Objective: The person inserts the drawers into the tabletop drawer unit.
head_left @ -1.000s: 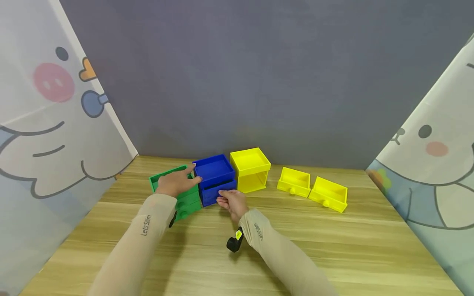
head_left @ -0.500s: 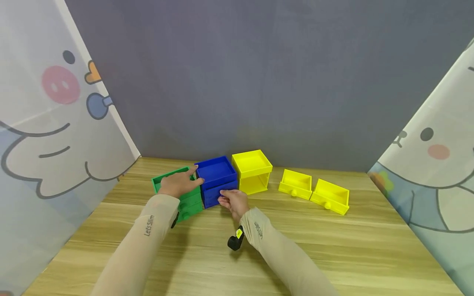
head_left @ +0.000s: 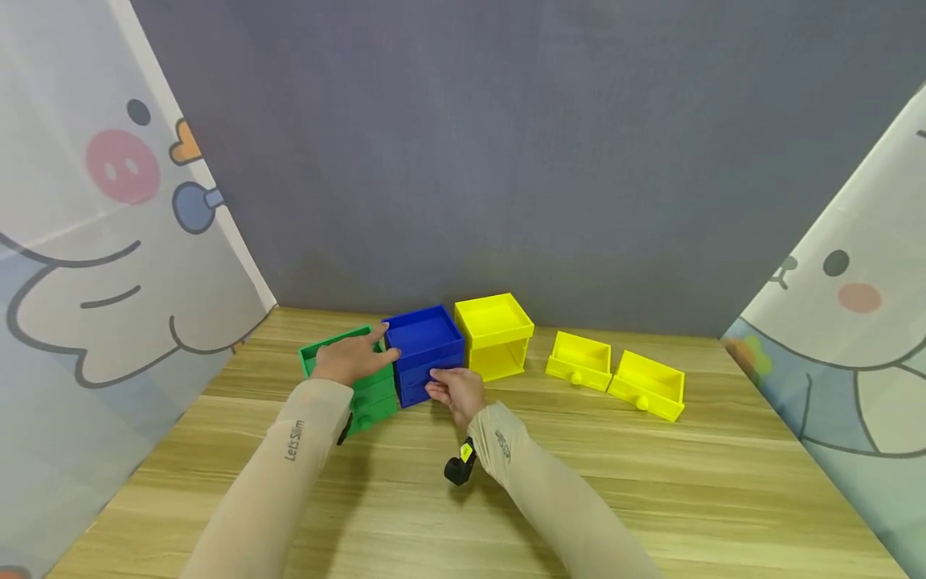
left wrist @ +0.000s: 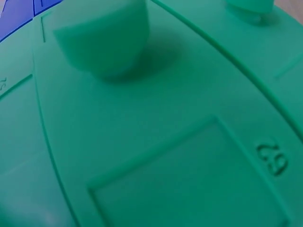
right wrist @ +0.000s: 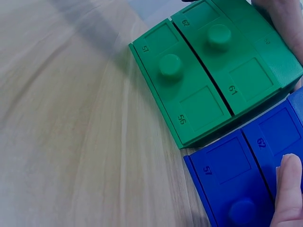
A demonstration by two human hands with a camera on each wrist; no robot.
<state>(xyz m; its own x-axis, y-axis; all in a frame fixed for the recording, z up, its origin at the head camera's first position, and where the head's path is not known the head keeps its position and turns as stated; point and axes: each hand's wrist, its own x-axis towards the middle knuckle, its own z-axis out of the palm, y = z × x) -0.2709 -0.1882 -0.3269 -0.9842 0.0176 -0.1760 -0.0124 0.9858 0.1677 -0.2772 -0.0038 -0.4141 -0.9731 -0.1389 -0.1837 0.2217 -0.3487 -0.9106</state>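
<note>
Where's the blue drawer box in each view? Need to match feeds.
Head: blue drawer box sits just left of centre.
Left wrist: only a sliver, top-left corner.
Right wrist: lower right, cut off by the frame.
Shared landmark: green drawer box beside it, nearly filling the left wrist view.

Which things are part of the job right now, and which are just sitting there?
Part of the job:
right hand, at the upper blue drawer
blue box
left hand, reaching toward that box

Just sitting there, it seems:
green box, under the left hand
yellow box
left yellow drawer
right yellow drawer
</note>
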